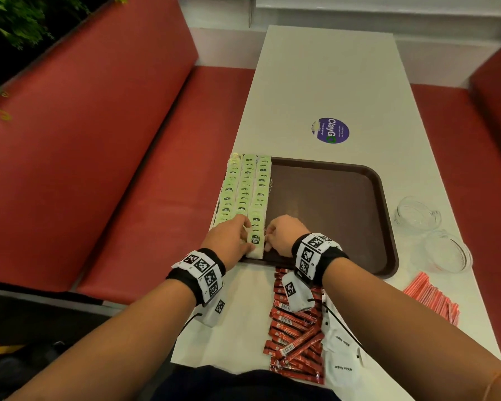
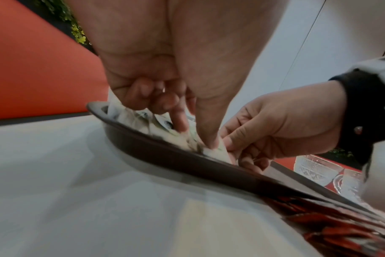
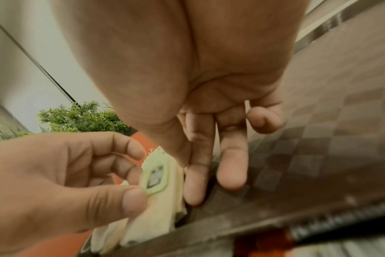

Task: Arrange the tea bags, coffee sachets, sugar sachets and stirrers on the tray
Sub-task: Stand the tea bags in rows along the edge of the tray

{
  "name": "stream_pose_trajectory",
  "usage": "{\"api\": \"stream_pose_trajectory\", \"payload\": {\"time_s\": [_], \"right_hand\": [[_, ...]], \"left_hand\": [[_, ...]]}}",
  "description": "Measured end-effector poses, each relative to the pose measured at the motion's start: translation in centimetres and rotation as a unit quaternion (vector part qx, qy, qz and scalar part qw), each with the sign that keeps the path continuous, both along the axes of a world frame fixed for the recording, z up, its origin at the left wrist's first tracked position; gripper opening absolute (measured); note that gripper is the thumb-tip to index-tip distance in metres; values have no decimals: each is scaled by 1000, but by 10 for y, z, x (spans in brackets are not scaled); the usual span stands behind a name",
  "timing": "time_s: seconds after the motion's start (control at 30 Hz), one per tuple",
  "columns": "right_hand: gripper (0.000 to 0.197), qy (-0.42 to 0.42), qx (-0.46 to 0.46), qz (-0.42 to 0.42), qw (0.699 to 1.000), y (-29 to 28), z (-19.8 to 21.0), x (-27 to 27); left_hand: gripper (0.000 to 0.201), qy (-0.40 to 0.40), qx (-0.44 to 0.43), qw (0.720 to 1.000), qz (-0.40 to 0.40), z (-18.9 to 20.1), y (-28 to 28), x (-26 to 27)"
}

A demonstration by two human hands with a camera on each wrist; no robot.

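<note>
A brown tray [image 1: 336, 209] lies on the white table. Three rows of green-tagged tea bags [image 1: 245, 192] fill its left side. Both hands meet at the nearest tea bag [image 1: 255, 242] in the right-hand row, by the tray's front rim. My left hand [image 1: 235, 238] pinches its left side, thumb on the green tag [image 3: 154, 179]. The fingertips of my right hand [image 1: 281, 234] pinch its right edge [image 2: 220, 151]. On the table in front of the tray are red coffee sachets [image 1: 297, 328] and white sugar sachets [image 1: 342, 361]. Red-striped stirrers [image 1: 434, 299] are heaped to the right.
Two glass bowls [image 1: 417, 215] [image 1: 449, 251] stand right of the tray. A round purple sticker [image 1: 330, 130] marks the table beyond it. Red bench seats [image 1: 113, 169] run along both sides of the table. The tray's middle and right [image 1: 344, 198] show bare brown surface.
</note>
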State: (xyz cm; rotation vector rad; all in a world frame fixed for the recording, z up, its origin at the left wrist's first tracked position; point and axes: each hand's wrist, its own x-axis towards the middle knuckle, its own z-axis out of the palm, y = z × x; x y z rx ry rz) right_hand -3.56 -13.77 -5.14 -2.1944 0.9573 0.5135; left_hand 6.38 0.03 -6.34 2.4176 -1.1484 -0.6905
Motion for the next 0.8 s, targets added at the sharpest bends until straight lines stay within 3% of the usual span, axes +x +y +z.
{"api": "stream_pose_trajectory", "payload": {"time_s": [0.13, 0.47, 0.63, 0.73, 0.8], "right_hand": [[17, -17, 34, -7, 999, 1, 2, -3], [25, -55, 33, 47, 997, 10, 9, -5], [47, -45, 21, 24, 998, 2, 10, -16], [47, -42, -9, 17, 999, -7, 14, -34], [40, -45, -20, 12, 999, -12, 18, -51]], "left_hand": [[56, 6, 9, 1000, 19, -1, 2, -4], [48, -18, 61, 998, -28, -3, 0, -1], [50, -21, 48, 998, -32, 6, -1, -2], [38, -60, -9, 997, -44, 16, -4, -13], [26, -75, -24, 991, -106, 20, -8, -26]]}}
